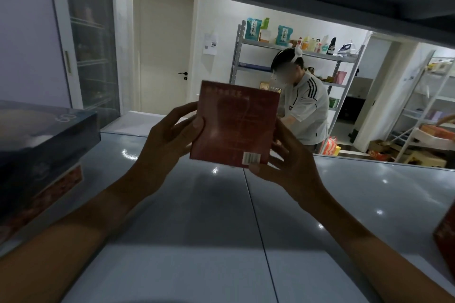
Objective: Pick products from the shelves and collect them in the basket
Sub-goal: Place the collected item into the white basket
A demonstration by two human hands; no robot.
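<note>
A flat dark red box (236,123) with a white barcode label at its lower right is held upright above the grey shelf board (221,216). My left hand (170,138) grips its left edge, thumb on the near face. My right hand (288,165) holds the lower right corner, thumb under the barcode and fingers behind the box. No basket is in view.
A stack of a dark blue box (41,140) on a red patterned box sits on the shelf at the left. Another red box corner (445,241) shows at the right edge. The upper shelf board hangs low overhead. Beyond, a person (305,106) stands at a metal rack (295,56).
</note>
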